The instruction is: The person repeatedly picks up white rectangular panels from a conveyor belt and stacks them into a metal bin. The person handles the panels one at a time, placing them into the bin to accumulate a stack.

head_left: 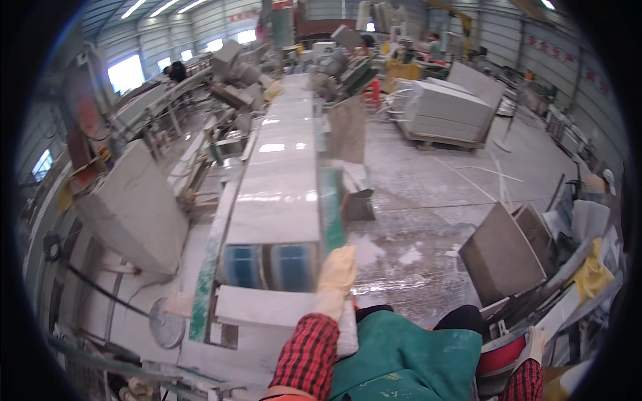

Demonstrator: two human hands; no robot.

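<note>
My left hand [338,270], in a pale yellow glove, is at the right edge of a conveyor, by the end of its green side rail [332,207]. Its fingers look bent together but blur, so a grip does not show. A long glossy pale stone slab [275,194] lies along the conveyor, ahead of two blue rollers [292,267]. Nearer me is a pale strip [257,306] across the conveyor's end. Low on the right, my gloved right hand [534,345] has its fingers apart, beside a red rounded object [501,355]. A green apron [408,354] covers my lap.
A large slab [134,207] leans on the left. Stacked slabs [445,110] sit on a pallet at the right rear. Brown boards [501,257] and offcuts with a yellow cloth [593,271] stand on my right. Machine heads [237,70] flank the conveyor farther off. The floor [414,220] looks wet.
</note>
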